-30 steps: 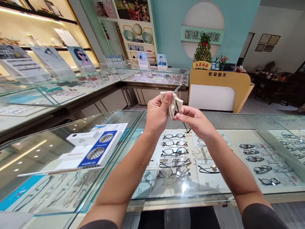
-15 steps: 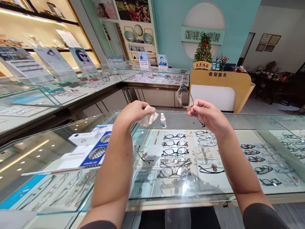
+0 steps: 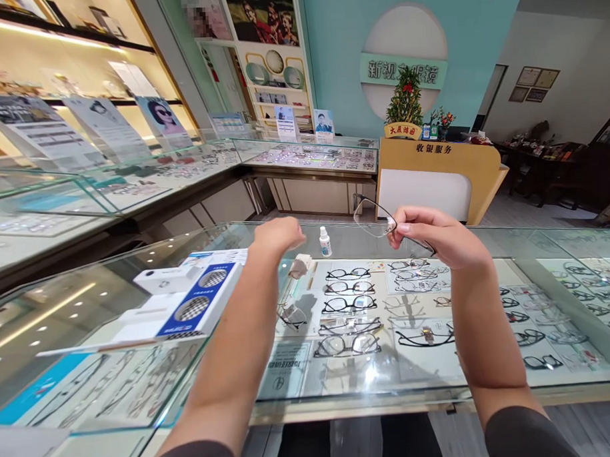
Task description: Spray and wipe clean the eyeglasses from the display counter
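Note:
In my right hand [image 3: 428, 234] is a pair of thin-rimmed eyeglasses [image 3: 371, 221], held above the glass counter. One clear lens sticks out to the left and a dark temple shows below the fingers. My left hand [image 3: 279, 234] is closed, knuckles up, with its fingertips mostly hidden. A crumpled pale cloth [image 3: 300, 265] is just below it, seemingly apart from the fingers. Between my hands, a small white bottle [image 3: 325, 242] stands upright on the counter top.
Rows of eyeglass frames [image 3: 348, 303] lie inside the glass display counter [image 3: 371, 394]. White and blue boxes [image 3: 190, 306] sit to the left. More glass cases [image 3: 310, 155] run behind, and a wooden cashier desk [image 3: 443, 170] stands at the back.
My left hand has turned knuckles up, and the cloth that was between its fingers is now lower, beneath it. My right hand has moved right and slightly down with the eyeglasses, which have tilted.

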A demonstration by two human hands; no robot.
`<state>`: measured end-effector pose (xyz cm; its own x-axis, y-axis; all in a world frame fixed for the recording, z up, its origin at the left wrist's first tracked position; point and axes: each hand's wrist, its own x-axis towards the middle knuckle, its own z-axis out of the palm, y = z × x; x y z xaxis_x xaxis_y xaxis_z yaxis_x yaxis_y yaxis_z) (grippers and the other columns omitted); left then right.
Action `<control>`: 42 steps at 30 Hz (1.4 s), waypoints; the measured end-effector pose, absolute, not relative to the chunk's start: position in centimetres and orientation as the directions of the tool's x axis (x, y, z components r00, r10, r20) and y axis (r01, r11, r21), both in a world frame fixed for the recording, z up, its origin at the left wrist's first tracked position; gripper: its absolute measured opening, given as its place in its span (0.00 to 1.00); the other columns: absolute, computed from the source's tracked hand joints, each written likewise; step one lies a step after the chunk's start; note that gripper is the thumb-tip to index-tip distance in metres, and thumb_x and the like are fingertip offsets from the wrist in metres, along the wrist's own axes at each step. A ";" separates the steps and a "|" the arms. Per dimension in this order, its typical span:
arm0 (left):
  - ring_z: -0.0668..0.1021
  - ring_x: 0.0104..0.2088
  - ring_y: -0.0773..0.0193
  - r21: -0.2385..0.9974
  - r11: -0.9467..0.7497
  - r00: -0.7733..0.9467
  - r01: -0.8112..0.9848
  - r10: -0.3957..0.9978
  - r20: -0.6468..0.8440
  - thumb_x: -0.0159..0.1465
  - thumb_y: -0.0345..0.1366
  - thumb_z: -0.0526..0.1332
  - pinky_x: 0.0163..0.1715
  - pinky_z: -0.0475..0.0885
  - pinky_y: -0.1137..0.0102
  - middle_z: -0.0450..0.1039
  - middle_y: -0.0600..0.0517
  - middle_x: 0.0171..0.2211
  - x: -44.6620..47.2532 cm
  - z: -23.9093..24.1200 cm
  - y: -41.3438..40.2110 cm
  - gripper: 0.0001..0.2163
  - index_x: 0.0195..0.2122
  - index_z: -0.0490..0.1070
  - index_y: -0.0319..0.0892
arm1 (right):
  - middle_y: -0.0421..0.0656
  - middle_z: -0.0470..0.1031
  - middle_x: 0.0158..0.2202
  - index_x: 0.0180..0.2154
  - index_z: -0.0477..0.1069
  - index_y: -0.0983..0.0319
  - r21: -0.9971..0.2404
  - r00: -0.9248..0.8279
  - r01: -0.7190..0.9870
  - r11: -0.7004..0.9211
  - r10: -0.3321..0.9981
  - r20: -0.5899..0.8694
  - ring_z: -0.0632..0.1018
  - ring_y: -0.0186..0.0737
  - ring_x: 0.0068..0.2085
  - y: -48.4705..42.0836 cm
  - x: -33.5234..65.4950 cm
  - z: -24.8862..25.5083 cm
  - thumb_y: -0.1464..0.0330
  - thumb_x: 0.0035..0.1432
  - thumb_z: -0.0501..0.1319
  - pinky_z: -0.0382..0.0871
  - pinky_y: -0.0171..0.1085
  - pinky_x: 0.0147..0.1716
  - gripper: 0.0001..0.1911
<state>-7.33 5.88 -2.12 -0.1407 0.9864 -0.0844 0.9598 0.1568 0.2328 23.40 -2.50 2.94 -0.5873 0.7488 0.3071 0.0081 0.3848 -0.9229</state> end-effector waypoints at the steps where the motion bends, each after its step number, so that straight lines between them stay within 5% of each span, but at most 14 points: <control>1: 0.82 0.43 0.38 0.257 0.132 -0.133 0.957 0.991 -0.015 0.52 0.37 0.68 0.42 0.72 0.56 0.81 0.40 0.34 -7.1 -1.5 4.9 0.07 0.24 0.70 0.45 | 0.40 0.76 0.31 0.30 0.73 0.57 -0.919 -0.586 0.015 0.394 0.748 0.312 0.74 0.40 0.37 -2.8 23.6 3.1 0.53 0.64 0.69 0.67 0.42 0.43 0.17; 5: 0.78 0.36 0.50 0.476 -0.322 -0.070 0.818 0.767 0.638 0.59 0.40 0.67 0.42 0.72 0.60 0.76 0.48 0.27 -5.2 0.9 -0.4 0.08 0.25 0.72 0.47 | 0.41 0.76 0.31 0.30 0.74 0.57 -0.905 -0.551 0.033 0.423 0.764 0.337 0.74 0.40 0.36 -4.0 23.9 3.8 0.52 0.64 0.70 0.67 0.42 0.42 0.18; 9: 0.81 0.46 0.53 0.354 -0.727 0.083 0.588 0.490 0.868 0.64 0.44 0.69 0.50 0.76 0.59 0.82 0.47 0.46 -3.2 2.4 -4.5 0.11 0.45 0.79 0.47 | 0.41 0.76 0.30 0.30 0.74 0.57 -0.892 -0.515 0.038 0.450 0.774 0.368 0.74 0.41 0.37 -4.5 24.0 4.0 0.53 0.65 0.69 0.66 0.42 0.42 0.17; 12: 0.77 0.61 0.46 0.201 -0.815 0.222 0.544 0.371 0.902 0.58 0.54 0.76 0.64 0.72 0.53 0.78 0.44 0.58 -2.3 2.5 -5.1 0.31 0.59 0.75 0.48 | 0.41 0.76 0.31 0.31 0.74 0.57 -0.887 -0.523 0.058 0.458 0.771 0.364 0.73 0.40 0.37 -4.7 23.9 4.1 0.54 0.67 0.68 0.65 0.41 0.41 0.16; 14: 0.76 0.63 0.43 0.166 -0.827 0.275 0.538 0.358 0.892 0.57 0.59 0.76 0.68 0.69 0.50 0.77 0.43 0.60 -1.9 2.2 -4.7 0.35 0.61 0.74 0.48 | 0.40 0.76 0.31 0.30 0.74 0.57 -0.884 -0.540 0.076 0.461 0.765 0.352 0.73 0.40 0.36 -4.9 23.8 4.2 0.54 0.67 0.68 0.64 0.41 0.40 0.17; 20: 0.78 0.60 0.42 0.193 -0.804 0.236 0.563 0.381 0.894 0.56 0.64 0.74 0.65 0.70 0.50 0.79 0.42 0.57 -0.8 1.0 -4.0 0.36 0.59 0.76 0.47 | 0.40 0.75 0.31 0.30 0.73 0.58 -0.875 -0.567 0.085 0.477 0.745 0.351 0.72 0.39 0.36 -5.1 23.6 4.2 0.53 0.67 0.67 0.63 0.40 0.39 0.18; 30: 0.82 0.54 0.47 0.002 -0.796 0.211 0.606 0.163 0.964 0.61 0.60 0.73 0.58 0.78 0.52 0.80 0.46 0.54 -0.6 -0.1 -2.9 0.32 0.62 0.74 0.50 | 0.41 0.79 0.36 0.35 0.75 0.58 -0.791 -0.499 0.132 0.598 0.729 0.468 0.77 0.40 0.40 -5.0 23.4 3.9 0.51 0.70 0.63 0.72 0.43 0.45 0.18; 33: 0.81 0.56 0.46 0.054 -0.787 0.116 0.615 0.158 0.981 0.61 0.58 0.74 0.58 0.78 0.49 0.80 0.47 0.54 -0.9 0.0 -2.9 0.32 0.63 0.73 0.54 | 0.41 0.80 0.44 0.43 0.75 0.56 -0.662 -0.321 0.212 0.719 0.691 0.647 0.79 0.42 0.48 -4.9 23.1 3.4 0.52 0.68 0.65 0.73 0.45 0.54 0.14; 37: 0.82 0.54 0.46 0.200 -0.743 -0.068 0.639 0.204 0.977 0.62 0.58 0.74 0.53 0.80 0.48 0.80 0.48 0.52 -1.3 0.0 -3.0 0.28 0.60 0.73 0.55 | 0.43 0.78 0.53 0.53 0.72 0.53 -0.489 -0.208 0.328 0.808 0.567 0.797 0.80 0.46 0.54 -4.6 22.6 2.8 0.53 0.58 0.74 0.72 0.49 0.59 0.25; 42: 0.80 0.58 0.46 0.329 -0.793 -0.179 0.512 0.276 0.944 0.62 0.55 0.74 0.51 0.80 0.50 0.78 0.49 0.54 -1.6 -0.4 -2.7 0.25 0.57 0.75 0.55 | 0.40 0.78 0.42 0.49 0.72 0.54 -0.412 -0.157 0.400 0.818 0.504 0.849 0.80 0.43 0.45 -3.9 21.8 2.4 0.55 0.64 0.71 0.74 0.47 0.52 0.17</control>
